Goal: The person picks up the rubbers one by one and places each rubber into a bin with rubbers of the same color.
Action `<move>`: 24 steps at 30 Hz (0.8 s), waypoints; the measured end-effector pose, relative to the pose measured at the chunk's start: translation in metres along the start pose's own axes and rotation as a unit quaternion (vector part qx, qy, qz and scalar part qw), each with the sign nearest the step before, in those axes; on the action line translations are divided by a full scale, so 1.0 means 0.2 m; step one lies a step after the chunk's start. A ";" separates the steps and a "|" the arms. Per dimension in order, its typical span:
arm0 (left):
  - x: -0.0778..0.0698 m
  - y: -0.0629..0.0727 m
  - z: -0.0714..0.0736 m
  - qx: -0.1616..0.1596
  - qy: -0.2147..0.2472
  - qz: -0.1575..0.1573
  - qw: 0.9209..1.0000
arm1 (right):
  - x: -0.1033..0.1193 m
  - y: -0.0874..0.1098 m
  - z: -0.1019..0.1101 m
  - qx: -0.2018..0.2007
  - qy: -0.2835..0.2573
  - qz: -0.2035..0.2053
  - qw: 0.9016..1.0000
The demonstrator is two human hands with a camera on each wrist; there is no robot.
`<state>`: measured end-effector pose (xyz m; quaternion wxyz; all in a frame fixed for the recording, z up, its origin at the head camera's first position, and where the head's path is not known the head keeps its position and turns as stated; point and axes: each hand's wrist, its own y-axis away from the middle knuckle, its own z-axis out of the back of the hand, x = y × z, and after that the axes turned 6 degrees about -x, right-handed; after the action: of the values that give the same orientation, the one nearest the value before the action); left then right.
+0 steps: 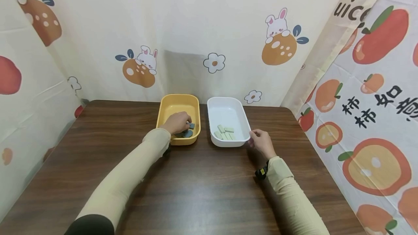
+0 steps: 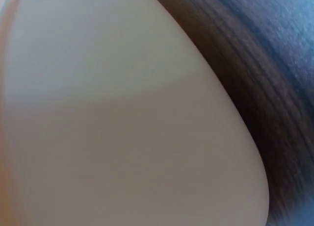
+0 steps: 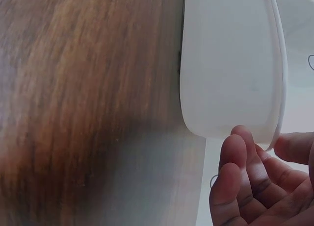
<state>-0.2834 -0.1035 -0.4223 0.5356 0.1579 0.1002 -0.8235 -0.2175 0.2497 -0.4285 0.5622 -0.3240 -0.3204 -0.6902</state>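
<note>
My left hand (image 1: 177,122) reaches down into the yellow bin (image 1: 179,99), over several blue-grey pieces (image 1: 187,133), one of them round and flat. Its fingertips are right at a squarish piece; I cannot tell whether they grip it. In the left wrist view a blurred pale surface hides the fingers. To the right, the white bin (image 1: 225,104) holds several pale green blocks (image 1: 225,133) at its near end. My right hand (image 1: 262,142) pinches this bin's rim at the near right corner, the thumb over the edge and fingers against the outer wall (image 3: 230,64).
Both bins stand side by side at the far side of a dark wood table (image 1: 196,188). Behind it hangs a printed curtain (image 1: 209,17), with another cloth (image 1: 369,119) along the right side. A black wrist strap (image 1: 262,172) is on the right forearm.
</note>
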 end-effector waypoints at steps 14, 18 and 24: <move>0.02 0.17 0.07 -0.068 -0.023 0.011 0.997 | -0.01 0.00 0.00 0.006 -0.020 -0.011 1.000; 0.05 0.21 0.09 -0.083 -0.017 0.020 0.996 | -0.01 0.00 0.00 -0.003 -0.020 -0.011 1.000; 0.07 0.29 0.12 -0.104 0.003 0.043 0.994 | -0.02 0.00 -0.01 -0.004 -0.023 -0.011 1.000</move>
<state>-0.2400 -0.1463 -0.4045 0.5833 0.1077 0.1796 -0.7848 -0.2170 0.2497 -0.4324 0.5461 -0.3385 -0.3334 -0.6900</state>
